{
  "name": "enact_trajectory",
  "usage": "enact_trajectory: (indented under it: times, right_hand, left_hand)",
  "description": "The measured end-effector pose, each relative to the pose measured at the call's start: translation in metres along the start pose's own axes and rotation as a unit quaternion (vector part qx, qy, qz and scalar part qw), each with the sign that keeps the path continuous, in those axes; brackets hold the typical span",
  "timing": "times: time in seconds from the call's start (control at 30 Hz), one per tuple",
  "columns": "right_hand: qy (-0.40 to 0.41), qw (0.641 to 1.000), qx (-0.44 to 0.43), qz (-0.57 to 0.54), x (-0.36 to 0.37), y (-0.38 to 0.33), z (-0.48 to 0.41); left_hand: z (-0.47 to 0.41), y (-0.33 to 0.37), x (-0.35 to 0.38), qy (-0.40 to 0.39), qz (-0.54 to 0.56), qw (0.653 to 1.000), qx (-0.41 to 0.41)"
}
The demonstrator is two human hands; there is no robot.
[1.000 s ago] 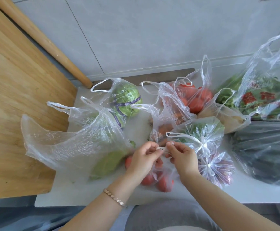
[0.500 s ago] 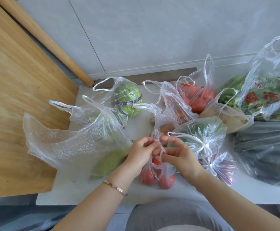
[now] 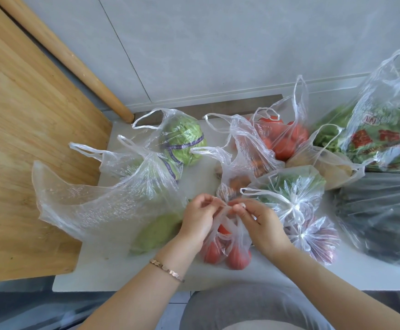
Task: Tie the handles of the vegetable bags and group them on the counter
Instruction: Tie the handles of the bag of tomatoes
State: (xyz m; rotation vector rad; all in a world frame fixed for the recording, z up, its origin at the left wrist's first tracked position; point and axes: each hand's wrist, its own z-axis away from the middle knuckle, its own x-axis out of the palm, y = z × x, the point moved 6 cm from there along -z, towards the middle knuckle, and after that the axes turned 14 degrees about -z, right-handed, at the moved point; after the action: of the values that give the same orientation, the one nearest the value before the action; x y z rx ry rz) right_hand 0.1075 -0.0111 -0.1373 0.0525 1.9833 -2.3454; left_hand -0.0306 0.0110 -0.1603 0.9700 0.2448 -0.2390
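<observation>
**Small tomato bag: handles in the fingertips, knot unconfirmed**

We take the spot where the fingertips meet as clock centre. The small tomato bag [image 3: 227, 252] sits on the counter [image 3: 113, 275] at 6 o'clock from that centre. It is directly under the hands and close to the counter's front edge.

Its handles [image 3: 226, 216] rise from the bag toward 12 and end in the fingertips. So the bag's long axis runs 6-to-12, while the tightening pull, as we judge it, must run 9-to-3.

The left hand [image 3: 199, 221] comes in from 8 o'clock, fingers curled, tips pinching one handle. The right hand [image 3: 262, 226] comes in from 4 o'clock, likewise curled and pinching the other. Both are equally near the crossing, so neither has a reach advantage.

The fingers hide the crossing itself, and we cannot tell whether a first loop is made. Our judgement is that the step in hand is the knot on this bag.

The tied greens bag [image 3: 291, 186] lies just beside at 2 o'clock. The open cabbage bag [image 3: 182, 141] is at 11, well apart, its loops loose.
</observation>
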Motion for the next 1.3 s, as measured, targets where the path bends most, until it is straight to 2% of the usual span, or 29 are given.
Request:
enact_trajectory:
  times: [0.1, 0.17, 0.27, 0.4, 0.47, 0.5, 0.57, 0.63, 0.7, 0.77, 0.8, 0.87, 0.93, 1.07, 1.23, 1.3]
  right_hand:
    - [0.013, 0.998, -0.031, 0.06, -0.01, 0.01, 0.008]
    - [-0.023, 0.991, -0.014, 0.131, -0.016, 0.027, 0.015]
    - [-0.099, 0.952, 0.018, 0.289, -0.021, 0.054, 0.031]
    - [-0.108, 0.931, 0.072, 0.34, -0.028, 0.065, 0.041]
    - [-0.079, 0.943, 0.109, 0.303, -0.032, 0.06, 0.038]
    - [-0.053, 0.958, 0.126, 0.253, -0.035, 0.054, 0.035]
    - [-0.018, 0.981, 0.141, 0.131, -0.033, 0.036, 0.028]
    - [-0.018, 0.989, 0.143, 0.037, -0.024, 0.019, 0.019]
    - [-0.03, 0.992, 0.121, -0.01, -0.012, 0.004, 0.011]
    - [-0.032, 0.994, 0.093, -0.041, -0.001, -0.006, 0.003]
    - [-0.028, 0.995, 0.081, -0.047, 0.003, -0.01, -0.001]
    - [-0.016, 0.997, 0.061, -0.05, 0.008, -0.014, -0.007]
    - [0.003, 0.997, 0.052, -0.058, 0.01, -0.013, -0.011]
    - [0.061, 0.978, 0.1, -0.174, 0.01, 0.007, -0.009]
    - [-0.08, 0.979, 0.166, -0.085, 0.034, 0.035, 0.013]
    - [-0.086, 0.98, 0.163, -0.073, 0.039, 0.039, 0.012]
  left_hand:
    - [-0.007, -0.007, -0.025, 0.106, -0.193, 0.971, 0.09]
    - [-0.016, -0.026, -0.046, 0.129, -0.26, 0.954, 0.075]
    - [-0.028, -0.061, -0.075, 0.127, -0.339, 0.932, 0.012]
    - [-0.026, -0.076, -0.085, 0.128, -0.388, 0.913, -0.025]
    - [-0.026, -0.069, -0.08, 0.124, -0.341, 0.932, -0.026]
    - [-0.029, -0.063, -0.076, 0.117, -0.279, 0.953, -0.026]
    - [-0.028, -0.049, -0.065, 0.085, -0.084, 0.992, -0.042]
    - [-0.017, -0.033, -0.046, -0.012, 0.098, 0.992, -0.08]
    - [-0.003, -0.014, -0.029, -0.122, 0.153, 0.978, -0.075]
    - [0.008, 0.0, -0.02, -0.163, 0.063, 0.985, -0.011]
    - [0.013, 0.004, -0.015, -0.172, -0.027, 0.984, 0.036]
    - [0.022, 0.004, 0.0, -0.201, -0.17, 0.958, 0.113]
    - [0.025, 0.003, 0.01, -0.203, -0.234, 0.938, 0.152]
    - [0.018, 0.001, 0.001, -0.102, -0.19, 0.967, 0.139]
    - [0.021, 0.006, -0.006, -0.051, -0.129, 0.983, 0.119]
    - [0.02, 0.006, -0.007, -0.045, -0.118, 0.985, 0.114]
